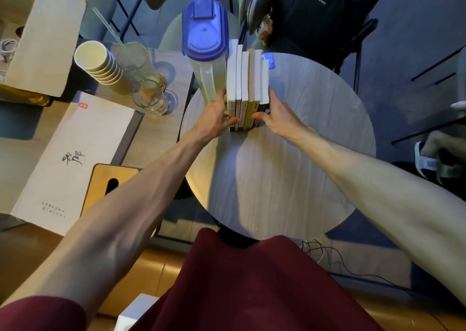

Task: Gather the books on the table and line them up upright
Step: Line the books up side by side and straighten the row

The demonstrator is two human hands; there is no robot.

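Several books (245, 78) stand upright in a tight row at the far side of the round grey table (290, 166), spines toward me, white page edges up. One spine is yellow. My left hand (214, 118) presses flat against the row's left side, thumb on the near spines. My right hand (276, 115) presses against the right side, thumb hooked on the front. The row is squeezed between both hands. The row's left end stands right beside a clear pitcher with a blue lid (205, 43).
Left of the round table, a wooden table holds stacked paper cups (98, 63), two glasses (148, 96), a large white book (73, 159) and a cardboard box (48, 40). A black backpack (317, 15) sits on a chair behind. Cables (327, 255) lie on the floor.
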